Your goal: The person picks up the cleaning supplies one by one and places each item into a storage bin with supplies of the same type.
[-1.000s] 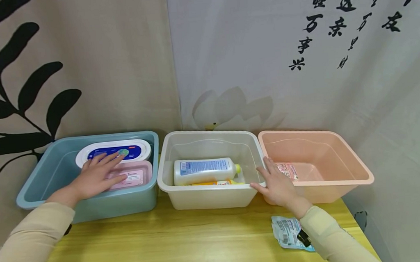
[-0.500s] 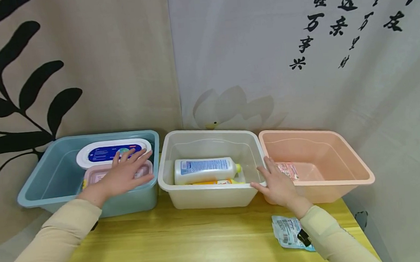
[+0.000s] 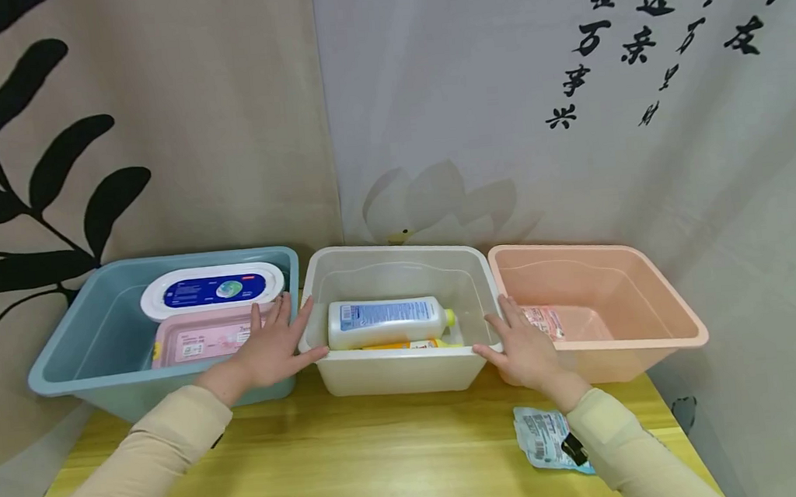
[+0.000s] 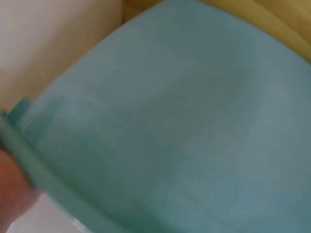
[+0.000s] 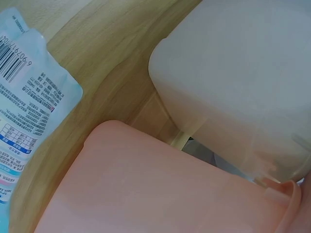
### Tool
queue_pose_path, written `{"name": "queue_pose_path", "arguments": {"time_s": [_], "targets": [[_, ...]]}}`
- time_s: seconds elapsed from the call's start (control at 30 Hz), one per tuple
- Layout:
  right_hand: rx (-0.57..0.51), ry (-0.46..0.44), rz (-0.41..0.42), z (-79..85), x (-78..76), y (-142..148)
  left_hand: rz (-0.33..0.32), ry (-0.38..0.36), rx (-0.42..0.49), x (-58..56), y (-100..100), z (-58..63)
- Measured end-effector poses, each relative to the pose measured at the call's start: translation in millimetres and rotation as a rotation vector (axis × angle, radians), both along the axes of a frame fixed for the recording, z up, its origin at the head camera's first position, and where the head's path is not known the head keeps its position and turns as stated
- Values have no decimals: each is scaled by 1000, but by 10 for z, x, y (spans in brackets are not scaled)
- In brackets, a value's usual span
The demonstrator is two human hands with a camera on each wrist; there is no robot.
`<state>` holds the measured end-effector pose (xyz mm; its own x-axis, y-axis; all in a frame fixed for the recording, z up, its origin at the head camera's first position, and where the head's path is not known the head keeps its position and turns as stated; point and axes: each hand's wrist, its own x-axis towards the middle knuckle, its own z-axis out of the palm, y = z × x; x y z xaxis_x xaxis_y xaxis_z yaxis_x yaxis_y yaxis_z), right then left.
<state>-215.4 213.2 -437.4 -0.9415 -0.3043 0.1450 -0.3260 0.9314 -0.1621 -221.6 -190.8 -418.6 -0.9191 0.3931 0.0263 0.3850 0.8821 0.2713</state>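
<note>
My left hand [image 3: 273, 350] has spread, mostly straight fingers over the meeting corners of the blue bin [image 3: 65, 386] and the white bin [image 3: 397, 375]; its thumb reaches the white bin's front-left rim. At the white bin's right rim, beside the pink bin [image 3: 668, 297], rests my right hand [image 3: 528, 351], fingers extended and thumb at the front rim. Inside the blue bin lie a white oval wipes pack [image 3: 212, 289] and a pink rectangular pack [image 3: 205, 338]. The white bin holds a white bottle [image 3: 386, 323] with a yellow-green cap and an orange-yellow item [image 3: 409, 346].
A light blue pouch [image 3: 545, 438] with printed text lies on the wooden table [image 3: 386, 460], partly under the right forearm. In the pink bin is a red-and-white packet [image 3: 546, 323]. Cloth curtains hang behind the row of bins.
My left hand has moved right, from over the wipes packs to the corner between the blue and white bins, uncovering the packs. The right hand stays at the white bin's rim.
</note>
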Motion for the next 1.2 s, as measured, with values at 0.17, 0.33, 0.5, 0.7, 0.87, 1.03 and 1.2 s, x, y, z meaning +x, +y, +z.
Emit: {"name": "queue_pose_path", "arguments": {"time_s": [0.17,0.33,0.5,0.7,0.87,1.03,1.2], "targets": [[-4,5,-6,-5,30,44,-23,35,-22,17,46,-80],[-13,3,-10,-21,62,87,-72,58,-41,42,61,-105],[-12,14,-4,-40,59,117,-104,78,-51,63,50,-120],[-69,27,43,-33,21,128,-115,108,-70,71,11,-131],[-173,109,147,2,46,175,-94,84,-74,84,-32,-128],[-131,159,221,-10,185,295,-84,75,-83,82,-42,-118],[-91,240,291,-120,362,453,-82,81,-78,98,-33,-102]]}}
